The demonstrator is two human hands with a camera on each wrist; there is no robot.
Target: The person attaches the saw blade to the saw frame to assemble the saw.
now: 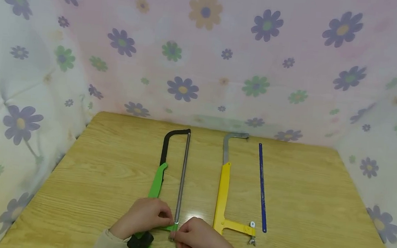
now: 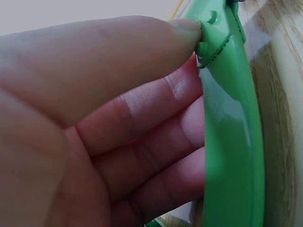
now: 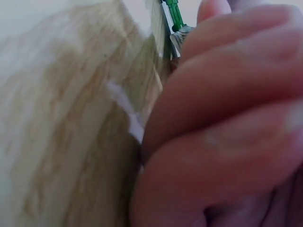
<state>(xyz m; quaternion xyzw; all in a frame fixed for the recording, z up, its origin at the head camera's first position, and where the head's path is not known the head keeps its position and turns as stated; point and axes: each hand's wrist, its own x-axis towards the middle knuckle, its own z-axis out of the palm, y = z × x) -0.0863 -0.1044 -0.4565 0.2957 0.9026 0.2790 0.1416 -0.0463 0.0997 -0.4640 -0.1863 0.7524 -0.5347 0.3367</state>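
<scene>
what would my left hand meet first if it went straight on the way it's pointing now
Your left hand would first meet the green hacksaw frame, which its thumb tip touches. The gray blade probably comes next, though depth is unclear.

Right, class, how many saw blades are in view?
2: a grey blade in the green saw, and a blue blade lying loose to the right of the yellow saw. No other shows, though the hands may hide something small.
</scene>
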